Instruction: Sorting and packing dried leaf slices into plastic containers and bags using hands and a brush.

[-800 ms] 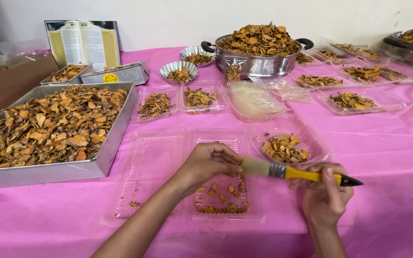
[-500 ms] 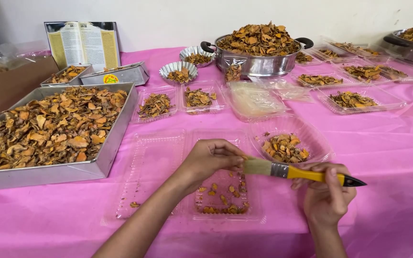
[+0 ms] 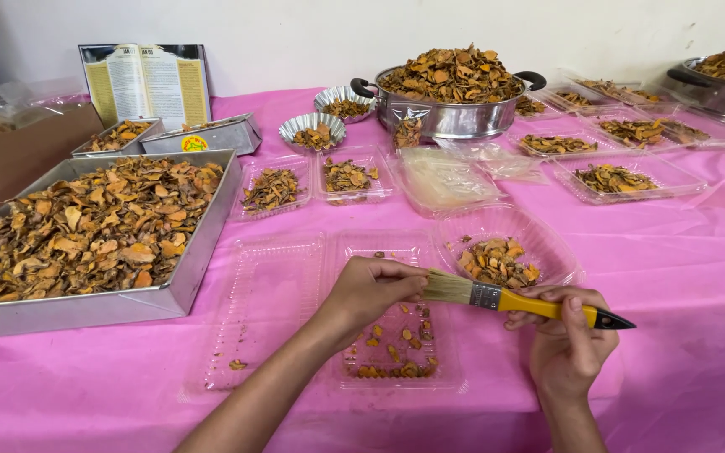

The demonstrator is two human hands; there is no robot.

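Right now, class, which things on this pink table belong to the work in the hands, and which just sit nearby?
In use:
left hand
right hand
yellow-handled brush
clear hinged tray with orange chips

Sitting nearby:
large metal tray of chips
steel pot
open booklet

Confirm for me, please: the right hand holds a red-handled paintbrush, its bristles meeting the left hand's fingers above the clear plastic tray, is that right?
Not quite: the paintbrush has a yellow handle with a black tip, not a red one. The rest holds in the head view: the right hand grips it, and its bristles meet the left hand above the clear plastic tray.
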